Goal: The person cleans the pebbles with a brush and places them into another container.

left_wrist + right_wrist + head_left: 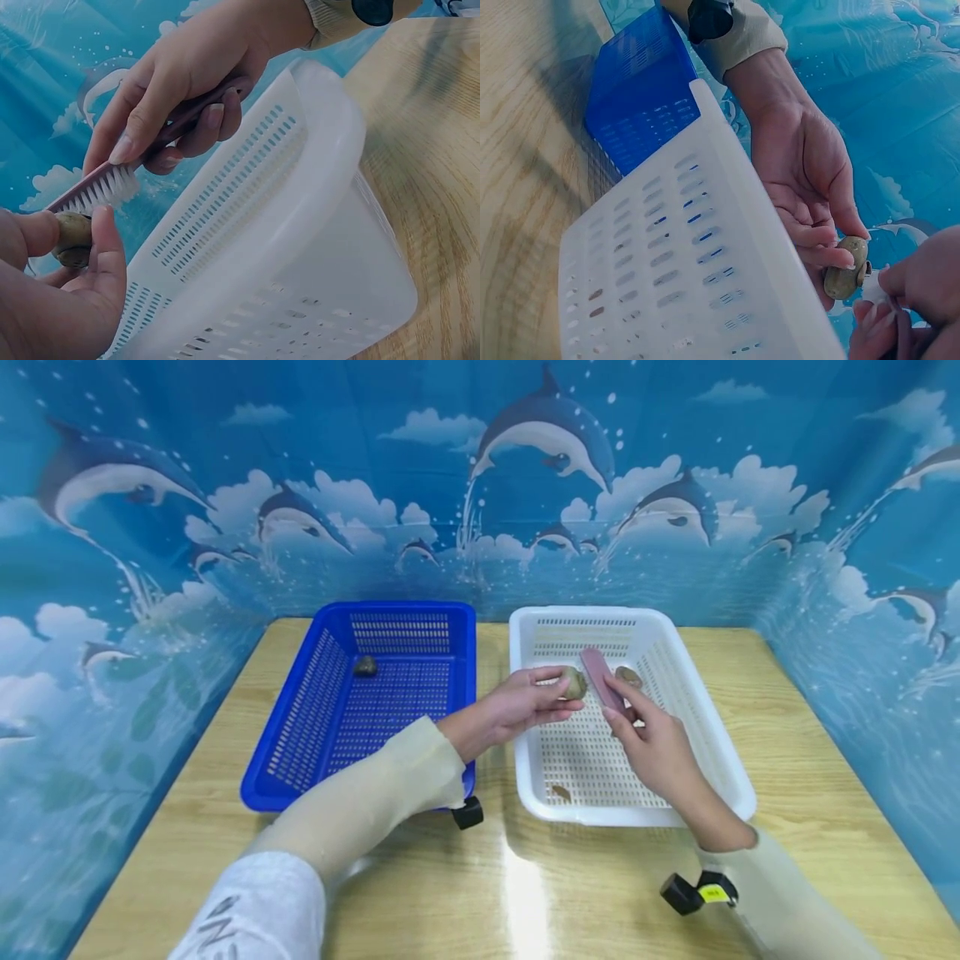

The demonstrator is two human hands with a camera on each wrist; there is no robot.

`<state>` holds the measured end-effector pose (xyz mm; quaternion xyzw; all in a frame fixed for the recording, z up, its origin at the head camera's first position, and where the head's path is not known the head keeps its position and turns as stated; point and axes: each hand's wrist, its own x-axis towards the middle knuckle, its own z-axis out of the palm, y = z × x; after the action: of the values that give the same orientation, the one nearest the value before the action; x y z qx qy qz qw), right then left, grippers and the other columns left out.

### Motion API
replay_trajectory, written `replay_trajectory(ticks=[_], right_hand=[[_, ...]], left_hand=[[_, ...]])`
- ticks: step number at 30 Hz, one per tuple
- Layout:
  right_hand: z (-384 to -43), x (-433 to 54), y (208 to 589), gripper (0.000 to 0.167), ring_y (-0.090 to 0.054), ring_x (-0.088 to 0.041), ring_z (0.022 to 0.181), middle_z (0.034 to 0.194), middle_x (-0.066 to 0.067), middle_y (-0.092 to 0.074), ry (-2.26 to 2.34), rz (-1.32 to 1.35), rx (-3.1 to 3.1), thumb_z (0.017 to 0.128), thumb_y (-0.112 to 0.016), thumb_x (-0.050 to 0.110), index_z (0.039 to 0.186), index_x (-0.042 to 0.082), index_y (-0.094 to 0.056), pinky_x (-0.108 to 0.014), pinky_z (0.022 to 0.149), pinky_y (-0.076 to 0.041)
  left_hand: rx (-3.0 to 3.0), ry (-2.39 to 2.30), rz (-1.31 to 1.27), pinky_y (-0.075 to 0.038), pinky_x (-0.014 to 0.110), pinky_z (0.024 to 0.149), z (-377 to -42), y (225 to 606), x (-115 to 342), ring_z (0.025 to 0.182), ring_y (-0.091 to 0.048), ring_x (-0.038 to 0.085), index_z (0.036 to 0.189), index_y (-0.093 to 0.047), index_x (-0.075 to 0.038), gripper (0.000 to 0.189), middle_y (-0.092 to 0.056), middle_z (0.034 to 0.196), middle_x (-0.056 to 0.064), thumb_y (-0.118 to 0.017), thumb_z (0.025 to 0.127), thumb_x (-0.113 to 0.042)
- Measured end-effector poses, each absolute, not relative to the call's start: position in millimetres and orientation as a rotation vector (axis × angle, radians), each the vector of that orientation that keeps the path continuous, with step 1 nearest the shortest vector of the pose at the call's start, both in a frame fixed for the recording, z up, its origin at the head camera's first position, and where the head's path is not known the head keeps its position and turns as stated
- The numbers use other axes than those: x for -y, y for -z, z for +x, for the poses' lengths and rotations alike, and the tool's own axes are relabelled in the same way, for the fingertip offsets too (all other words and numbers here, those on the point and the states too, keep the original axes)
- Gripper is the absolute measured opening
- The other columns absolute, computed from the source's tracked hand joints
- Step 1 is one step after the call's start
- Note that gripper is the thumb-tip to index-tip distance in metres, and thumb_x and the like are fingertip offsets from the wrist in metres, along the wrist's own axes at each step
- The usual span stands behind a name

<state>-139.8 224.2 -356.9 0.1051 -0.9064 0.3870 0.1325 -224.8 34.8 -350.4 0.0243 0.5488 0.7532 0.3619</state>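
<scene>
Over the white basket (528, 789), my left hand (525, 703) pinches a rounded greenish-brown shell (574, 683) between thumb and fingers. My right hand (663, 752) grips a pinkish-mauve brush (596, 667) by its handle, to the right of the shell. The left wrist view shows the brush's white bristles (101, 191) facing the shell (73, 238), very close to it; whether they touch I cannot tell. A brown shell (628, 677) lies in the white basket behind my right hand. A small brown piece (561, 792) lies near that basket's front left corner.
A blue basket (281, 785) stands left of the white one, holding one dark shell (365, 667). Both rest on a wooden table (585, 893). A dolphin-printed sheet (420, 552) rises behind and at both sides. Black devices (681, 893) are strapped to the wrists.
</scene>
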Motion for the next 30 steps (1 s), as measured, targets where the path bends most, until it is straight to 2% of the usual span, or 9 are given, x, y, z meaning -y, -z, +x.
replay_trajectory(ticks=[5, 10, 12, 17, 20, 24, 25, 27, 30], right_hand=[[-137, -224, 358, 0.042, -0.057, -0.010, 0.059, 0.081, -0.013, -0.063, -1.161, 0.298, 2.618, 0.100, -0.057, 0.013, 0.141, 0.005, -0.050, -0.020, 0.046, -0.049], [-135, -224, 357, 0.042, -0.058, -0.006, 0.061, 0.083, -0.012, -0.062, -1.183, 0.307, 2.590, 0.100, -0.055, 0.013, 0.141, 0.006, -0.050, -0.019, 0.048, -0.051], [-134, -223, 356, 0.042, -0.057, -0.005, 0.060, 0.084, -0.014, -0.063, -1.212, 0.331, 2.559, 0.100, -0.056, 0.010, 0.141, 0.006, -0.050, -0.019, 0.047, -0.051], [-134, -218, 354, 0.043, -0.054, -0.007, 0.052, 0.085, -0.016, -0.064, -1.252, 0.418, 2.542, 0.099, -0.056, 0.009, 0.142, 0.008, -0.050, -0.020, 0.041, -0.047], [-135, -215, 352, 0.043, -0.058, -0.009, 0.055, 0.087, -0.016, -0.066, -1.215, 0.415, 2.579, 0.100, -0.056, 0.011, 0.142, 0.008, -0.049, -0.021, 0.042, -0.047], [-136, -215, 350, 0.042, -0.061, -0.013, 0.061, 0.086, -0.015, -0.066, -1.161, 0.371, 2.607, 0.100, -0.056, 0.012, 0.142, 0.007, -0.050, -0.020, 0.045, -0.049], [-137, -215, 350, 0.042, -0.061, -0.014, 0.062, 0.086, -0.014, -0.066, -1.160, 0.362, 2.609, 0.100, -0.056, 0.012, 0.142, 0.007, -0.050, -0.020, 0.046, -0.050], [-138, -216, 350, 0.042, -0.060, -0.017, 0.062, 0.085, -0.014, -0.066, -1.146, 0.337, 2.617, 0.100, -0.056, 0.013, 0.141, 0.007, -0.050, -0.020, 0.047, -0.050], [-139, -219, 351, 0.042, -0.060, -0.018, 0.064, 0.086, -0.014, -0.066, -1.146, 0.299, 2.630, 0.100, -0.056, 0.014, 0.141, 0.008, -0.050, -0.020, 0.048, -0.049]], left_hand=[[-1.429, -1.951, 0.065, -0.057, 0.025, 0.085, -227, 353, -35, 0.077, -0.067, 0.009, 0.150, -0.034, -0.007, 0.049, -0.052, 0.134, 0.029, -0.047, 0.104, -0.015], [-1.442, -1.953, 0.062, -0.057, 0.026, 0.083, -228, 354, -36, 0.077, -0.068, 0.010, 0.150, -0.035, -0.009, 0.049, -0.064, 0.119, 0.024, -0.048, 0.103, -0.016], [-1.447, -1.953, 0.068, -0.058, 0.025, 0.081, -228, 355, -36, 0.076, -0.068, 0.010, 0.151, -0.034, -0.008, 0.050, -0.065, 0.117, 0.023, -0.048, 0.104, -0.016], [-1.452, -1.953, 0.099, -0.057, 0.018, 0.070, -228, 358, -35, 0.075, -0.067, 0.009, 0.150, -0.034, -0.007, 0.049, -0.057, 0.128, 0.028, -0.047, 0.104, -0.015], [-1.448, -1.953, 0.115, -0.056, 0.017, 0.068, -228, 359, -34, 0.076, -0.067, 0.010, 0.151, -0.033, -0.007, 0.049, -0.067, 0.111, 0.024, -0.046, 0.104, -0.016], [-1.428, -1.948, 0.139, -0.056, 0.017, 0.067, -228, 360, -33, 0.075, -0.067, 0.010, 0.152, -0.030, -0.007, 0.050, -0.069, 0.082, 0.003, -0.044, 0.105, -0.017], [-1.423, -1.947, 0.146, -0.055, 0.017, 0.066, -228, 360, -33, 0.075, -0.067, 0.009, 0.152, -0.029, -0.006, 0.050, -0.069, 0.081, 0.002, -0.044, 0.105, -0.018], [-1.421, -1.947, 0.158, -0.055, 0.016, 0.066, -229, 361, -33, 0.075, -0.067, 0.009, 0.152, -0.029, -0.006, 0.050, -0.069, 0.083, 0.004, -0.043, 0.105, -0.017], [-1.433, -1.943, 0.179, -0.055, 0.016, 0.067, -229, 364, -34, 0.078, -0.066, 0.011, 0.152, -0.029, -0.005, 0.049, -0.068, 0.103, 0.023, -0.042, 0.106, -0.018]])
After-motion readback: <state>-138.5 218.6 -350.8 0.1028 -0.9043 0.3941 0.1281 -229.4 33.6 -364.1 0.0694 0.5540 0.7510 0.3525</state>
